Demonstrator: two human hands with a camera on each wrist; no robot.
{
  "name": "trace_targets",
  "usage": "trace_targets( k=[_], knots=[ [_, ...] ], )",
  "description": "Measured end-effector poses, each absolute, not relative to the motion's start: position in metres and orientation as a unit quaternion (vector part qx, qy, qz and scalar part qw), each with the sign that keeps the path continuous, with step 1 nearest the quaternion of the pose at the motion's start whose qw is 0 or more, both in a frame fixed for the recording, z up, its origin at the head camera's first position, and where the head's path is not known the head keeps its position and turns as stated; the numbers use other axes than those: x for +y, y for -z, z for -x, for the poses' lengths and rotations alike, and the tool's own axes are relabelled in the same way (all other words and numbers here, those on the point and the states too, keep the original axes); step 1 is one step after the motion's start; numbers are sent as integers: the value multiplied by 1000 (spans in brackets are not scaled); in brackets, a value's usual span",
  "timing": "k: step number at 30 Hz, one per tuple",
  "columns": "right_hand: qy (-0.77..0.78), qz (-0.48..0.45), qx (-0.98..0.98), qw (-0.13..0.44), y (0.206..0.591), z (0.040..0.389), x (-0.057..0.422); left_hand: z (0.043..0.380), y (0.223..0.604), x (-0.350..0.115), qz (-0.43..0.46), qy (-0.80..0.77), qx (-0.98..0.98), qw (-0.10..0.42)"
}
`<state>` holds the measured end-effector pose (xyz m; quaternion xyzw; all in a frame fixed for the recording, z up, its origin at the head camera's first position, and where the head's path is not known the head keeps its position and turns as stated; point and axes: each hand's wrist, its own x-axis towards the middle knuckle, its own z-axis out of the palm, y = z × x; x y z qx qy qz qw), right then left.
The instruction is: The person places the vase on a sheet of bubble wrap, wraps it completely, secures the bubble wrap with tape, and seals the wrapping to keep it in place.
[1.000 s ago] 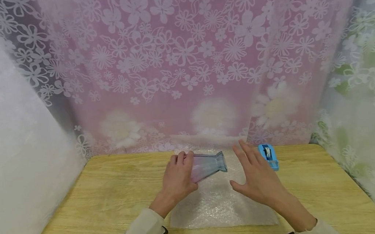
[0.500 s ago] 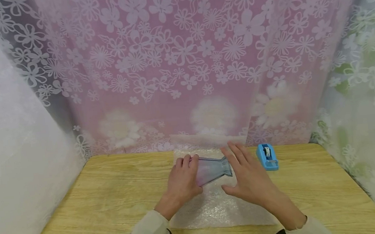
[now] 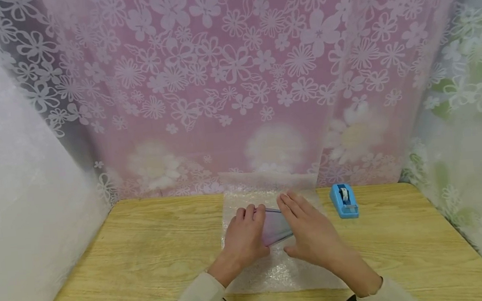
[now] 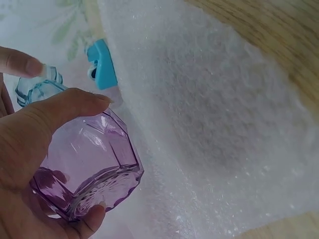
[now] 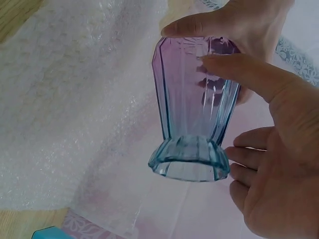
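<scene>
A faceted glass vase, pink-purple at its base and blue at its flared mouth, lies on its side above the bubble wrap. My left hand grips its base end, thumb and fingers around the glass. At the mouth end, my right hand is held with fairly straight fingers and covers the neck in the head view. In the right wrist view the right thumb passes in front of the vase, and the other fingers sit beside the neck; whether they touch it I cannot tell.
A blue tape dispenser stands on the wooden table to the right of the bubble wrap. The wrap's far end rises against the pink floral curtain behind the table. Pale sheets hang at both sides.
The left hand has carried the vase a little right and nearer to me. The right hand has come in left over the vase's neck, closing the gap between them.
</scene>
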<state>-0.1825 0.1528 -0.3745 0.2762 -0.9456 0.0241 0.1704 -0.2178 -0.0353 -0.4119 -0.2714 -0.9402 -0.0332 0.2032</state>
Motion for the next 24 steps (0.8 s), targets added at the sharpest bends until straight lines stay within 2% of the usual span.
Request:
trace_targets(
  k=[6,15,20,24],
  knots=[
    [-16,-273,-952,136,377,180,149,215,412,-29,267,26,-943,197],
    [0,-263,-957,126,381,180,145,211,411,-22,275,11,-940,201],
    [4,-257,-955,150,384,179,144,210,411,-19,279,10,-937,212],
    [11,-250,-946,205,390,181,144,210,411,-18,285,14,-928,241]
  ],
)
